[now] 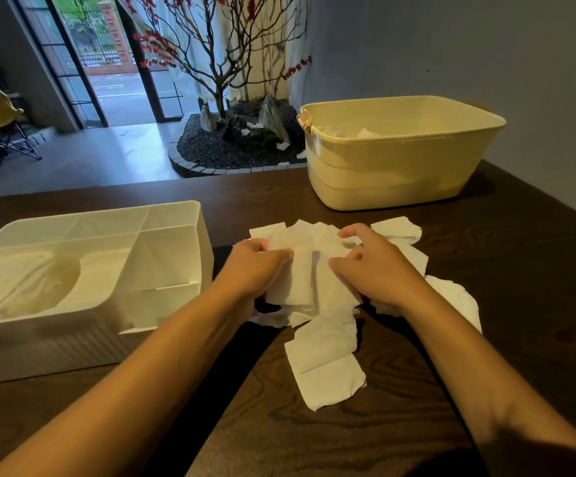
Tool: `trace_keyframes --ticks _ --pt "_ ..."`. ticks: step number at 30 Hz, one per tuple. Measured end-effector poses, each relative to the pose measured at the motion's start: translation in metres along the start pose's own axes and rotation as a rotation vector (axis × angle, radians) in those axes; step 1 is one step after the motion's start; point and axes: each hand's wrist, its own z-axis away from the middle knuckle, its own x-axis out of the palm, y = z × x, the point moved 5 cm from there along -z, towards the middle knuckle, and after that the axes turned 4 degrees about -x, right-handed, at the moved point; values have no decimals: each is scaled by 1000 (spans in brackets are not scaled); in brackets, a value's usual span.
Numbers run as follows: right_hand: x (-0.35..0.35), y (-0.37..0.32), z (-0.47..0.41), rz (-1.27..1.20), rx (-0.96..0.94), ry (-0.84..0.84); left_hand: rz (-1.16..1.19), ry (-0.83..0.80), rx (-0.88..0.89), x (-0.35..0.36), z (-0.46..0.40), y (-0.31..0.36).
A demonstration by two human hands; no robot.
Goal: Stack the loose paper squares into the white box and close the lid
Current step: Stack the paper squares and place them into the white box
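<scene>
1. The loose paper squares (317, 270) lie in an overlapping heap on the dark wooden table (486, 304), straight ahead of the person. Some squares trail toward the near edge, where a joined strip (324, 359) runs roughly toward the viewer.

2. The left hand (257, 266) sits on the left side of the heap with its fingers curled down onto the sheets. It seems to be pinching a few, though the fingertips are tucked under and I cannot be sure.

3. The right hand (372, 266) rests on the right side of the heap, fingers bent and spread, thumb and forefinger nipping at the top sheets.

4. The white box (162, 256) stands to the left of the heap, just beside the left hand. It is open-topped, with some paper already in its wide compartment. What looks like the lid lies flat at its near side.

5. The relation that matters: the box lies leftward of both hands, and the left hand is the nearer one. A gathered stack would have to travel left over the box's right wall.

6. A yellow plastic tub (400, 160) stands at the far right, well apart from the heap.
</scene>
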Motion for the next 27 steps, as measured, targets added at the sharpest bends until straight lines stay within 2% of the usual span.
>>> trace_keyframes --ticks 3,8,12,18,20,22,27 --pt "-5 -2 0 -59 -37 65 -54 -52 -2 10 -4 10" --pt "-3 3 -1 -320 48 72 -225 -73 1 17 -2 17" --pt "11 -4 5 -430 70 -17 -100 -83 -105 9 1 17" --pt "15 -19 9 -497 -10 63 70 -102 -128 6 5 10" --pt "8 -22 0 -435 -29 127 139 -62 -70 0 3 9" --pt "0 -27 -16 -224 -57 184 153 -10 34 -8 -1 11" --pt "9 -38 -52 450 -23 -48 66 6 203 -13 1 13"
